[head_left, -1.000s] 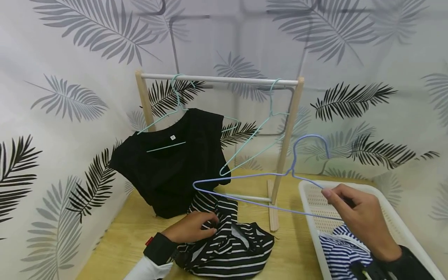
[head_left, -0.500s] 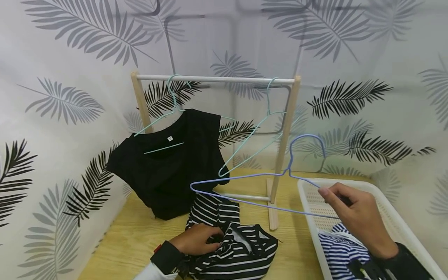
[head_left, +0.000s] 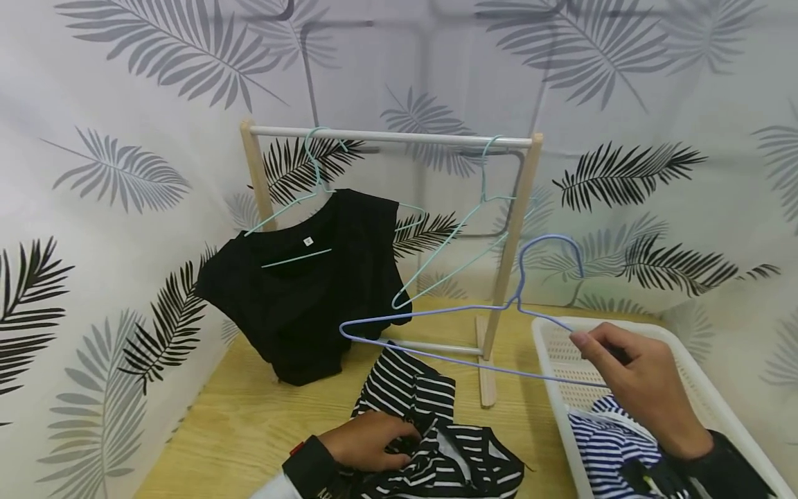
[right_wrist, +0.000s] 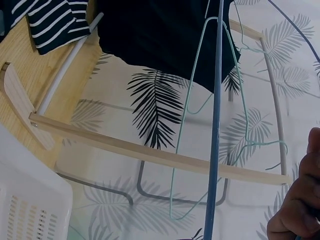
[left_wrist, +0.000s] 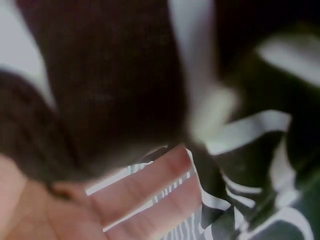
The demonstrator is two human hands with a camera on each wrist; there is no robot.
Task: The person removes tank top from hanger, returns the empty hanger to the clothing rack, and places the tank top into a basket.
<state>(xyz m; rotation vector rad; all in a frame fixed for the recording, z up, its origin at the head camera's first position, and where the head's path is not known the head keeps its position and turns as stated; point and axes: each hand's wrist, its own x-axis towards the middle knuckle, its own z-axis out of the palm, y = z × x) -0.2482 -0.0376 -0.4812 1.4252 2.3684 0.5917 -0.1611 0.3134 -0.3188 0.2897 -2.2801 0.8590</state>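
Observation:
My right hand [head_left: 642, 381] pinches a blue clothes hanger [head_left: 430, 312] near one shoulder, holding it up with the hook at the top. Below the hanger, my left hand [head_left: 374, 440] grips a crumpled black-and-white striped shirt [head_left: 476, 471] lying on the table. Up close in the left wrist view, striped cloth [left_wrist: 110, 80] fills much of the picture, with fingers [left_wrist: 150, 190] behind it. In the right wrist view, the hanger's bar [right_wrist: 215, 125] crosses the picture, and part of the right hand [right_wrist: 300, 195] shows at the edge.
A wood-and-metal rack [head_left: 405, 138] stands behind. On it hang a black sleeveless top [head_left: 312, 305] and a bare mint-green hanger [head_left: 436, 253]. At right, a white basket [head_left: 555, 409] holds a blue-striped garment [head_left: 607, 450]. A leaf-print curtain [head_left: 187, 159] backs the wooden table [head_left: 212, 423].
My left hand has drawn the striped shirt to the right and toward me, away from the black top. My right hand and the blue hanger have stayed nearly in place.

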